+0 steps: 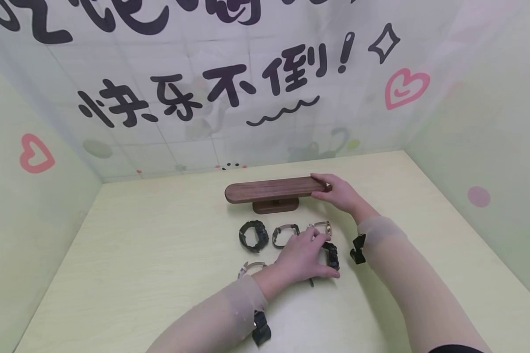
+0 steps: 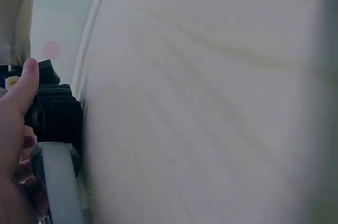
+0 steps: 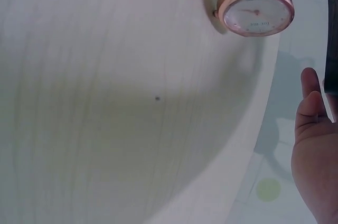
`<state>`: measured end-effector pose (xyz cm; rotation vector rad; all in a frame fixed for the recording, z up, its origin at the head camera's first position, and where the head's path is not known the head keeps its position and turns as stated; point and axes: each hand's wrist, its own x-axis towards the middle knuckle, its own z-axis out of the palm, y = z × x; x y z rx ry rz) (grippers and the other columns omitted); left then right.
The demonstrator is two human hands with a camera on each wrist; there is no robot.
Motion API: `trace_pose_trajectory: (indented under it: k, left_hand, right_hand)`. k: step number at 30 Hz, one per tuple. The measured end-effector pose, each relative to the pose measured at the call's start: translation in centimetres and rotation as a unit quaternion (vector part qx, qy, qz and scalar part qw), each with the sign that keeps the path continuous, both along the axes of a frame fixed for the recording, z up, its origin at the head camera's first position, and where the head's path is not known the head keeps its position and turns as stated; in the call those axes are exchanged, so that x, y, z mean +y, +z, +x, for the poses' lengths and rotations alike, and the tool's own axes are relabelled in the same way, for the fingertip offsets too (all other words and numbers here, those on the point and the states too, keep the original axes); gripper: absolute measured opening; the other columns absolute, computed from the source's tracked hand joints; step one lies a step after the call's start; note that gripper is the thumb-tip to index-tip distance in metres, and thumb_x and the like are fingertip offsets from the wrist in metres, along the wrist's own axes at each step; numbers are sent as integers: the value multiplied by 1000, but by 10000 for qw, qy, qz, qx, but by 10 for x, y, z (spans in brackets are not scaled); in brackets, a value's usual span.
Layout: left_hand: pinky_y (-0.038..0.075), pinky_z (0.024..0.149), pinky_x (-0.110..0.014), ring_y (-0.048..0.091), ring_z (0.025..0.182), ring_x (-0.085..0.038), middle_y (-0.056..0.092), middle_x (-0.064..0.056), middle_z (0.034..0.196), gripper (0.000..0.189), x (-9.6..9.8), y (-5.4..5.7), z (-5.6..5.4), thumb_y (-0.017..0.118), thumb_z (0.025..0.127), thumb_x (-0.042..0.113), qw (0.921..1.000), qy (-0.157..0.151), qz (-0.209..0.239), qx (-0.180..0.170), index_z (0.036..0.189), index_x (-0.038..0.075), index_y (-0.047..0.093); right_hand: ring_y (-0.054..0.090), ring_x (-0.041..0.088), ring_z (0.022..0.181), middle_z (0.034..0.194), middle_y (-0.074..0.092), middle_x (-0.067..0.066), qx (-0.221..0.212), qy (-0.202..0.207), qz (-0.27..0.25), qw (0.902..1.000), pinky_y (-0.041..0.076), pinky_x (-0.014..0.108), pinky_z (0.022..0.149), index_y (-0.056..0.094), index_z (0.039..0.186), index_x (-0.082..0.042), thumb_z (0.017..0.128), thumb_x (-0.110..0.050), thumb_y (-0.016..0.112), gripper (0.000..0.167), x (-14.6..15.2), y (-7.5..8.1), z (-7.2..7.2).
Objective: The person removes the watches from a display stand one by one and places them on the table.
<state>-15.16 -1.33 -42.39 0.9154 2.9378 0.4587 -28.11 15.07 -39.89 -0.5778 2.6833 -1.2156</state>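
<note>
My left hand (image 1: 301, 256) reaches over a group of wristwatches, with its thumb and fingers around a chunky black watch (image 1: 332, 256) at the group's right. In the left wrist view the thumb lies at one side of this black watch (image 2: 55, 118), fingers partly hidden behind it. My right hand (image 1: 341, 192) holds the right end of a dark brown wooden display stand (image 1: 274, 189), thumb at the front, fingers at the top edge. A rose-gold watch (image 3: 256, 15) with a white dial stands between the hands, nearer the stand.
Another black watch (image 1: 253, 236) and a slim dark watch (image 1: 285, 235) stand in front of the display stand. A pale-strapped watch (image 1: 249, 267) is partly hidden by my left wrist. The pale wooden table (image 1: 159, 235) meets printed walls (image 1: 229, 137) at the back and sides.
</note>
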Motion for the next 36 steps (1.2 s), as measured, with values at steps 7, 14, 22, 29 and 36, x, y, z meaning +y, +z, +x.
trace_pose_trajectory:
  k: [7, 14, 22, 29, 36]
  left_hand:
    - [44, 87, -36, 54, 99, -19, 51, -1, 118, 83, -4, 8, -4, 66, 66, 71, 9997, 80, 227, -3, 131, 21, 52]
    - [45, 88, -39, 54, 102, -21, 50, -3, 122, 87, -12, 18, -12, 63, 70, 70, 9992, 243, 289, -112, 137, 20, 46]
    - [45, 92, -40, 53, 109, -26, 48, -7, 128, 85, -31, 32, -25, 64, 73, 67, 9963, 576, 618, -147, 139, 16, 43]
    - [40, 95, -48, 50, 115, -32, 46, -11, 131, 80, -54, 37, -44, 63, 79, 61, 9919, 978, 810, -58, 139, 13, 42]
    - [41, 96, -47, 48, 117, -33, 44, -12, 132, 81, -75, 41, -54, 65, 78, 59, 9859, 1326, 1020, -49, 141, 14, 40]
  right_hand:
    - [54, 31, 103, 140, 41, 15, -20, -49, 23, 10000, 47, 41, 81, 37, 145, -12, 88, -27, 66, 66, 4, 0, 1]
    - [56, 31, 105, 144, 37, 14, -72, -256, 96, 9996, 49, 42, 80, 34, 146, -13, 88, -31, 66, 69, 9, 2, 4]
    - [51, 34, 113, 148, 31, 14, 276, -345, 280, 9986, 46, 48, 86, 27, 148, -10, 91, -36, 60, 71, 17, 2, 6]
    - [46, 40, 118, 146, 33, 19, 717, -506, 355, 9955, 34, 53, 100, 26, 147, -4, 94, -34, 56, 68, 24, -3, 4]
    - [45, 41, 119, 146, 33, 21, 808, -531, 472, 9942, 34, 54, 100, 26, 147, -4, 94, -34, 56, 68, 30, -3, 6]
